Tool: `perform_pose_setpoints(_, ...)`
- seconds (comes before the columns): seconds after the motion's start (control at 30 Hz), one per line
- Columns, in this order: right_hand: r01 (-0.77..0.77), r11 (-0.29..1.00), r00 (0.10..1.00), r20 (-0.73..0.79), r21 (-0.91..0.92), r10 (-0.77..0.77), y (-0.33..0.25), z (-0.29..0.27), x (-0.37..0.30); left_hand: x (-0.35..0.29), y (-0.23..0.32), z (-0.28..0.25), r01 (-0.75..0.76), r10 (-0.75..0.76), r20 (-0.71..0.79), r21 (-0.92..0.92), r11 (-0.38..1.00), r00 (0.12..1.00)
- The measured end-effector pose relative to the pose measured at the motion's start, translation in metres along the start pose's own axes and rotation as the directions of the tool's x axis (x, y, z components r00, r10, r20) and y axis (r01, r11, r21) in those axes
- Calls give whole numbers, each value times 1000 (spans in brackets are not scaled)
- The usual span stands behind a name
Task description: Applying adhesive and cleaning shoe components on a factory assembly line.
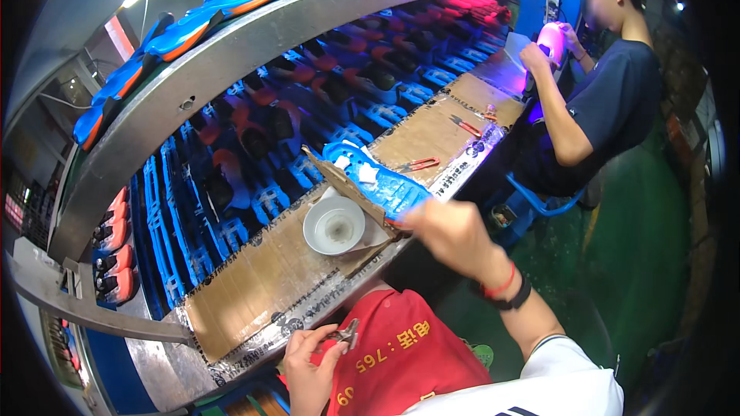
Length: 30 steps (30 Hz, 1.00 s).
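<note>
My left hand [312,366] is in front of the red apron [408,339], its thumb and fingers pinching a small silvery metal piece [348,334] whose kind I cannot make out. My right hand [455,239] is smeared by motion beside the near end of a blue shoe sole [385,189]. Whether it touches the sole, and what its fingers hold, does not show. White scraps [367,174] lie on the sole. Left of it a cardboard flap [347,185] stands up, and a white bowl [334,226] sits on the bench next to that flap.
Cardboard [254,296] covers the bench edge. Red-handled snips [420,164] and another pair [465,125] lie farther along. Beyond the edge are rows of shoes on blue racks [270,204]. A metal beam [193,31] arches above. A co-worker [609,100] sits at the right, holding a shoe.
</note>
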State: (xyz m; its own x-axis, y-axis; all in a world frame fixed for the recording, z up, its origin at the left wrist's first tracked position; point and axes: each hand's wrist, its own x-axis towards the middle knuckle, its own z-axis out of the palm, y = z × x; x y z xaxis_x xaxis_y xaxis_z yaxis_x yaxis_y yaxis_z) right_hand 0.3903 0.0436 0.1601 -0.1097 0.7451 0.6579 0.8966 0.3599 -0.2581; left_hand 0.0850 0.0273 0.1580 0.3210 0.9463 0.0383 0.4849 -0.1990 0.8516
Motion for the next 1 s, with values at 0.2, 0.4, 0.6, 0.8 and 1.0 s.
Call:
perform_pose_setpoints(0.2,-473,851,862,81,-227,500,143,53,11,-8,-28,-9,135,-126,79,-116,984,989)
perform_pose_setpoints(0.4,-349,921,934,20,-175,358,189,88,2,-12,-36,-4,191,-184,75,-101,976,980)
perform_pose_setpoints(0.6,-371,914,911,128,-165,393,191,77,-4,-5,-35,2,189,-180,118,-73,979,977)
perform_pose_setpoints(0.8,-570,611,765,84,549,638,168,31,-26,1,-37,14,191,-167,160,-149,970,973)
perform_pose_setpoints(1.0,-681,401,722,474,612,503,137,-30,-58,2,-34,19,224,-186,191,-199,954,964)
